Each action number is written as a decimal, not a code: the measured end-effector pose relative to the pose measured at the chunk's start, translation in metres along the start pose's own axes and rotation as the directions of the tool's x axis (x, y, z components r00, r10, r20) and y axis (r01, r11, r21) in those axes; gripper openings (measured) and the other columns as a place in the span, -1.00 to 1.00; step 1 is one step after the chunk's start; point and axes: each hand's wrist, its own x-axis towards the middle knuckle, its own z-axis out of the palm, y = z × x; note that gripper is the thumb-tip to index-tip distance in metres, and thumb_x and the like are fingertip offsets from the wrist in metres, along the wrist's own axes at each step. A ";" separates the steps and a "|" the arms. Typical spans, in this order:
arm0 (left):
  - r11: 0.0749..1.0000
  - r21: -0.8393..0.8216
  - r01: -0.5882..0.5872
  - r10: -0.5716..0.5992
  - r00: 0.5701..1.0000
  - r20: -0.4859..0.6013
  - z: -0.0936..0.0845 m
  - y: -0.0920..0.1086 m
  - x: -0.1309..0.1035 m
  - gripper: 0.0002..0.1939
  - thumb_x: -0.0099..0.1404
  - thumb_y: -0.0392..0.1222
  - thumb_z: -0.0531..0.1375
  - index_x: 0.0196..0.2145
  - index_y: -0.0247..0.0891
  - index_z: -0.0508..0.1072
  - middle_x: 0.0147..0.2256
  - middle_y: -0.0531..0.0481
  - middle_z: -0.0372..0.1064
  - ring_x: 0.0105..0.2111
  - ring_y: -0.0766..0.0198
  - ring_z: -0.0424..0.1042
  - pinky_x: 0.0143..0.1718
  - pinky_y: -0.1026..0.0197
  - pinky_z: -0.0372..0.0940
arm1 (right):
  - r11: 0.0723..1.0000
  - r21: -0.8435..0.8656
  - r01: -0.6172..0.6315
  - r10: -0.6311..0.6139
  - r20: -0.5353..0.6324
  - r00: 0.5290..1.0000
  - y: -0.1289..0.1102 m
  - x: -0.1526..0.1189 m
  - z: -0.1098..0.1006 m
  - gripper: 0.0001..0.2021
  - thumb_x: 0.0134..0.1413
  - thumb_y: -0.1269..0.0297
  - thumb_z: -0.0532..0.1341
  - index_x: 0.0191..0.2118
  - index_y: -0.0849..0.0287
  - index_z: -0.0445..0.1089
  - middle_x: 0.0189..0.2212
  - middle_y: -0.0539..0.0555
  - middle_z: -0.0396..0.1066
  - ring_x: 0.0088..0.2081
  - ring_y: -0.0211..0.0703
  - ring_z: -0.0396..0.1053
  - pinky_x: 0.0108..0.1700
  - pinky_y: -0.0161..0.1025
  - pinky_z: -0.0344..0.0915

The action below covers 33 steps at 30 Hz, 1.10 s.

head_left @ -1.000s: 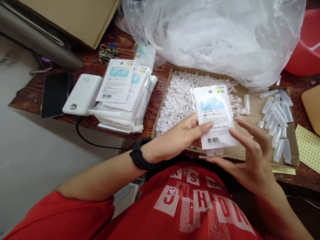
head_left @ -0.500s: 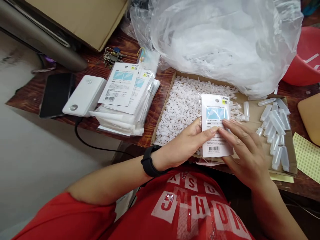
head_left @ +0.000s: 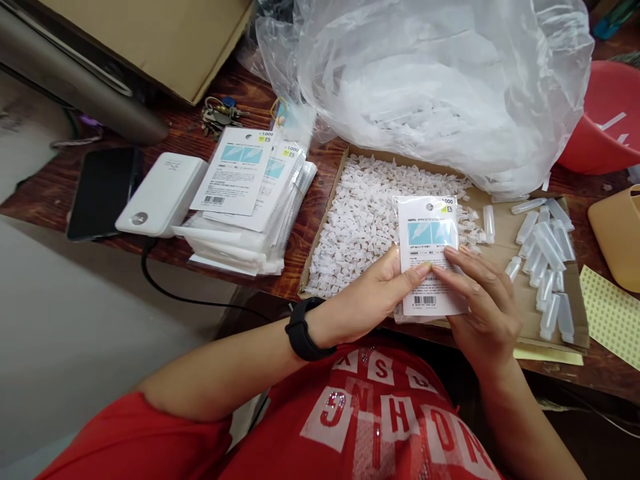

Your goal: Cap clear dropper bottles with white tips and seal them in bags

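In the head view, my left hand point(head_left: 373, 290) grips the left side of a clear plastic packet with a printed card point(head_left: 430, 257) in it, thumb on the front and fingers hidden behind. On its right side, my right hand point(head_left: 483, 293) holds the same packet, its fingers lying over the front and its thumb out of sight. The card shows two blue pictures, a barcode and a hang hole. Beneath the packet lies a shallow cardboard tray point(head_left: 505, 250) with many small white plastic caps point(head_left: 360, 213). Clear plastic tubes point(head_left: 550, 243) are heaped at the tray's right.
Left of the tray stands a stack of similar carded packets point(head_left: 235, 187), beside a white power bank point(head_left: 163, 193) and a black phone point(head_left: 103, 193). Behind are keys point(head_left: 223, 115) and a large clear bag point(head_left: 440, 80). A red basin point(head_left: 607, 127) and yellow sticker sheet point(head_left: 613, 313) sit right.
Both hands still hold the packet, which has shifted slightly left in view. More of its plastic edge shows on the left, and my right hand has turned a little inward.
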 end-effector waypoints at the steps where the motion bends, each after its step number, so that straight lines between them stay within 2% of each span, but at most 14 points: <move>1: 1.000 -0.007 0.020 -0.020 1.000 -0.002 0.000 0.000 0.000 -0.60 0.47 -0.07 0.36 0.19 -0.22 0.52 0.26 -0.20 0.50 0.24 -0.03 0.50 0.30 -0.06 0.35 | 1.000 -0.011 0.010 -0.010 0.009 1.000 0.000 0.001 0.000 -0.55 0.28 0.53 0.31 0.22 0.04 0.52 0.17 0.17 0.60 0.23 0.11 0.52 0.24 0.14 0.44; 4: 0.999 -0.014 0.042 -0.042 0.999 -0.018 0.002 -0.001 -0.001 -0.56 0.48 -0.08 0.35 0.22 -0.25 0.48 0.27 -0.24 0.49 0.22 -0.02 0.51 0.28 -0.06 0.35 | 0.998 -0.063 0.017 -0.017 0.003 1.000 0.000 0.002 0.001 -0.67 0.31 0.45 0.32 0.13 0.07 0.55 0.09 0.18 0.64 0.16 0.12 0.57 0.21 0.14 0.44; 9: 1.000 -0.021 0.021 -0.021 1.000 -0.019 0.003 -0.004 0.001 -0.57 0.47 -0.07 0.37 0.19 -0.27 0.46 0.28 -0.22 0.48 0.23 0.04 0.50 0.27 0.05 0.34 | 0.996 -0.072 -0.051 0.047 -0.047 0.998 -0.001 0.000 0.005 -0.53 0.24 0.62 0.30 0.15 -0.03 0.52 0.09 0.11 0.62 0.17 0.06 0.56 0.24 0.10 0.43; 11: 0.999 -0.026 0.039 -0.040 0.999 -0.037 0.000 -0.001 0.002 -0.59 0.47 -0.09 0.36 0.17 -0.28 0.45 0.25 -0.23 0.51 0.19 0.03 0.53 0.22 0.05 0.38 | 0.996 -0.006 -0.088 0.088 0.044 0.995 0.000 -0.003 0.000 -0.48 0.25 0.57 0.32 0.24 -0.05 0.47 0.21 0.15 0.52 0.27 0.09 0.47 0.31 0.14 0.39; 13: 0.999 -0.023 0.036 -0.038 0.996 -0.086 -0.004 0.005 0.002 -0.59 0.47 -0.13 0.36 0.17 -0.27 0.42 0.22 -0.22 0.53 0.16 0.03 0.55 0.18 0.04 0.42 | 0.981 0.084 -0.174 0.157 0.177 0.972 0.000 -0.007 -0.008 -0.39 0.24 0.40 0.40 0.35 -0.06 0.38 0.35 0.22 0.35 0.38 0.16 0.34 0.37 0.19 0.36; 14: 0.999 -0.014 0.029 -0.031 0.992 -0.118 -0.005 0.009 0.002 -0.58 0.46 -0.15 0.37 0.18 -0.25 0.40 0.21 -0.21 0.54 0.16 0.03 0.56 0.17 0.03 0.42 | 0.959 0.144 -0.245 0.208 0.232 0.950 -0.001 -0.010 -0.012 -0.33 0.22 0.30 0.44 0.40 -0.08 0.32 0.37 0.23 0.30 0.38 0.17 0.33 0.36 0.19 0.39; 16: 0.999 0.006 0.032 -0.030 0.989 -0.142 -0.008 0.016 0.002 -0.59 0.46 -0.19 0.37 0.18 -0.24 0.40 0.21 -0.18 0.55 0.15 0.04 0.56 0.16 0.05 0.43 | 0.854 0.287 -0.433 0.343 0.313 0.886 -0.004 -0.015 -0.019 -0.29 0.27 0.16 0.43 0.46 -0.12 0.23 0.25 0.20 0.40 0.23 0.07 0.47 0.24 0.10 0.52; 19: 0.997 0.013 0.070 -0.069 0.996 -0.059 -0.010 0.021 0.000 -0.66 0.48 -0.20 0.35 0.15 -0.27 0.46 0.18 -0.18 0.57 0.11 0.09 0.59 0.13 0.11 0.46 | 0.581 0.480 -0.657 0.517 0.406 0.754 -0.010 -0.019 -0.021 -0.45 0.42 0.18 0.30 0.43 -0.19 0.26 -0.18 0.00 0.56 -0.21 -0.21 0.59 -0.15 -0.24 0.63; 21: 0.995 0.008 0.103 -0.103 0.995 -0.010 -0.010 0.021 -0.003 -0.68 0.51 -0.19 0.32 0.16 -0.27 0.49 0.18 -0.17 0.57 0.09 0.14 0.60 0.13 0.16 0.46 | 0.473 0.533 -0.701 0.583 0.408 0.703 -0.013 -0.020 -0.020 -0.53 0.40 0.21 0.33 0.35 -0.20 0.36 -0.35 -0.08 0.55 -0.36 -0.28 0.57 -0.29 -0.36 0.60; 25: 0.973 0.069 0.219 -0.223 0.974 0.040 -0.012 0.019 -0.009 -0.53 0.53 -0.17 0.30 0.33 -0.16 0.39 0.31 -0.18 0.47 0.12 0.13 0.59 0.03 0.19 0.53 | 0.454 0.512 -0.729 0.680 0.329 0.655 -0.013 -0.018 -0.022 -0.70 0.29 0.19 0.43 0.11 -0.11 0.56 -0.33 -0.05 0.63 -0.39 -0.26 0.60 -0.35 -0.37 0.61; 27: 0.963 0.121 0.241 -0.249 0.967 0.055 -0.012 0.019 -0.012 -0.43 0.53 -0.16 0.30 0.41 -0.13 0.29 0.35 -0.21 0.41 0.12 0.11 0.59 -0.02 0.19 0.55 | 0.429 0.508 -0.747 0.684 0.358 0.636 -0.013 -0.017 -0.025 -0.74 0.29 0.14 0.43 0.07 -0.10 0.61 -0.32 -0.02 0.64 -0.38 -0.24 0.61 -0.34 -0.35 0.63; 29: 0.958 0.155 0.241 -0.251 0.967 0.046 -0.012 0.019 -0.015 -0.36 0.52 -0.12 0.31 0.45 -0.16 0.23 0.35 -0.24 0.40 0.11 0.11 0.60 -0.01 0.19 0.55 | 0.377 0.518 -0.767 0.648 0.444 0.619 -0.016 -0.017 -0.029 -0.72 0.27 0.12 0.44 0.08 -0.11 0.62 -0.33 -0.03 0.65 -0.38 -0.24 0.62 -0.31 -0.33 0.65; 31: 0.955 0.176 0.238 -0.246 0.969 0.025 -0.010 0.019 -0.016 -0.29 0.51 -0.07 0.33 0.48 -0.18 0.18 0.34 -0.27 0.41 0.09 0.11 0.61 -0.01 0.20 0.55 | 0.311 0.497 -0.810 0.656 0.504 0.561 -0.021 -0.017 -0.032 -0.69 0.25 0.12 0.46 0.09 -0.11 0.62 -0.34 -0.05 0.65 -0.37 -0.24 0.63 -0.27 -0.32 0.66; 33: 0.955 0.184 0.232 -0.238 0.971 0.012 -0.008 0.019 -0.017 -0.23 0.50 -0.04 0.33 0.51 -0.18 0.13 0.33 -0.28 0.42 0.05 0.12 0.63 -0.02 0.21 0.55 | 0.253 0.464 -0.849 0.711 0.506 0.489 -0.026 -0.018 -0.034 -0.72 0.24 0.11 0.47 0.05 -0.10 0.64 -0.29 -0.05 0.67 -0.34 -0.24 0.65 -0.22 -0.32 0.67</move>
